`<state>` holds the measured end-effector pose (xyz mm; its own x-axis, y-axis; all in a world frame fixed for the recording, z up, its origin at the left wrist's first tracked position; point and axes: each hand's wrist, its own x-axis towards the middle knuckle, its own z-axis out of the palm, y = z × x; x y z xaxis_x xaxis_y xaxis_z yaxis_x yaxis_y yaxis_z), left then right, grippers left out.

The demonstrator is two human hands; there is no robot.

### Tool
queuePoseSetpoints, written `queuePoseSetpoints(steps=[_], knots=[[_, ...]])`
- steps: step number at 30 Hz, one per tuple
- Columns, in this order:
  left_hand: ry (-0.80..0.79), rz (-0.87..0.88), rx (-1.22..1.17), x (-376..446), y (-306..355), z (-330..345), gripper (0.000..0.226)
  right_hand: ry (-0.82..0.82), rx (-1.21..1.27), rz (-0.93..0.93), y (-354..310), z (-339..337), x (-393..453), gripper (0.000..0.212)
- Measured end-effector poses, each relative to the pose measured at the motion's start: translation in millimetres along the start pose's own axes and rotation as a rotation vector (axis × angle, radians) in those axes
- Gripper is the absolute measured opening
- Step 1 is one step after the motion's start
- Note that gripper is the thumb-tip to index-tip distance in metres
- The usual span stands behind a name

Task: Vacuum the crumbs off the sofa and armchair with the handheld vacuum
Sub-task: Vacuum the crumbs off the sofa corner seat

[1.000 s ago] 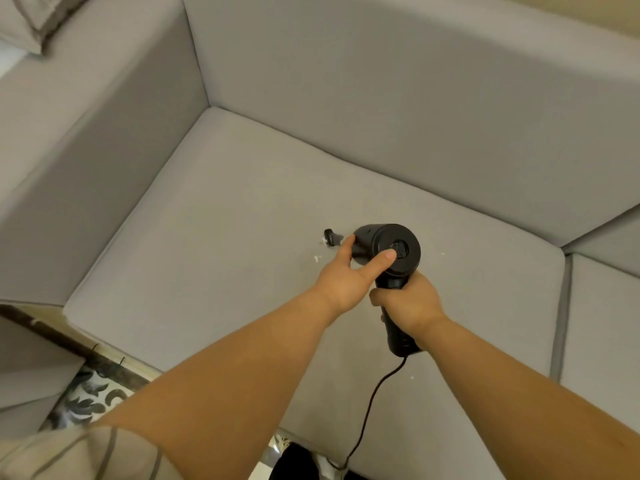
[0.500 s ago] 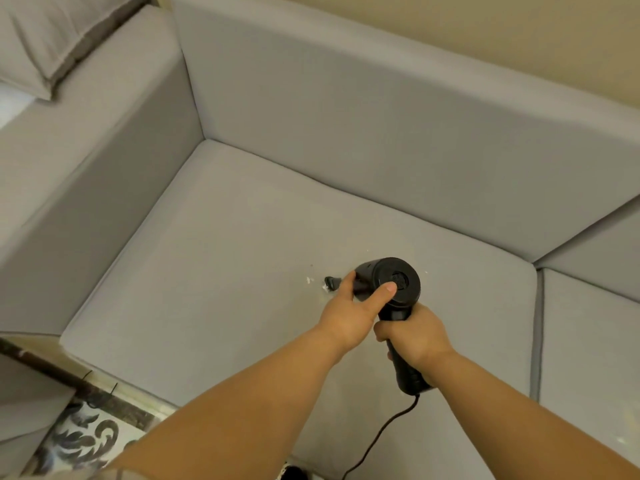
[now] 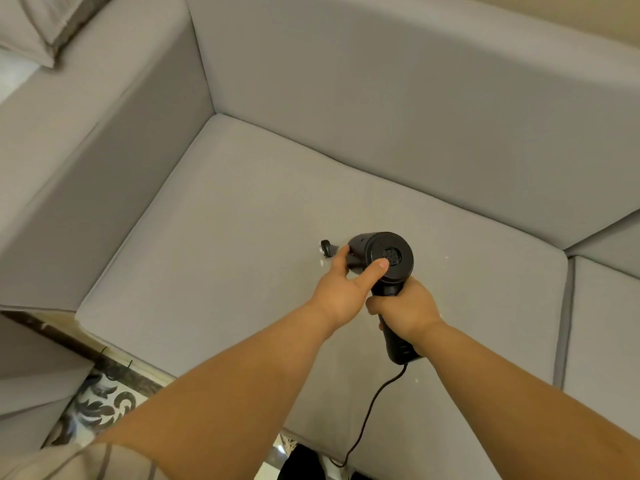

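both hands' fingers grip the vacuum; nozzle partly hidden

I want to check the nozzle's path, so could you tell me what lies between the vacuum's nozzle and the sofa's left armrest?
In the head view, only bare grey seat cushion lies between the nozzle and the armrest; the white crumbs sit right beside the nozzle.
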<state>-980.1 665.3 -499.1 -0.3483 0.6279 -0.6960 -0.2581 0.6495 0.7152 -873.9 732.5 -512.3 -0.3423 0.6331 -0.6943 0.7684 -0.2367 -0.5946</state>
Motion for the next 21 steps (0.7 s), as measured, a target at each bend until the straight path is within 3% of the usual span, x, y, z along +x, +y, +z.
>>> queuePoseSetpoints(steps=[21], knots=[[-0.021, 0.011, -0.002, -34.4, -6.9, 14.5, 0.087, 0.049, -0.021, -0.003, 14.1, -12.6, -41.3, 0.028]])
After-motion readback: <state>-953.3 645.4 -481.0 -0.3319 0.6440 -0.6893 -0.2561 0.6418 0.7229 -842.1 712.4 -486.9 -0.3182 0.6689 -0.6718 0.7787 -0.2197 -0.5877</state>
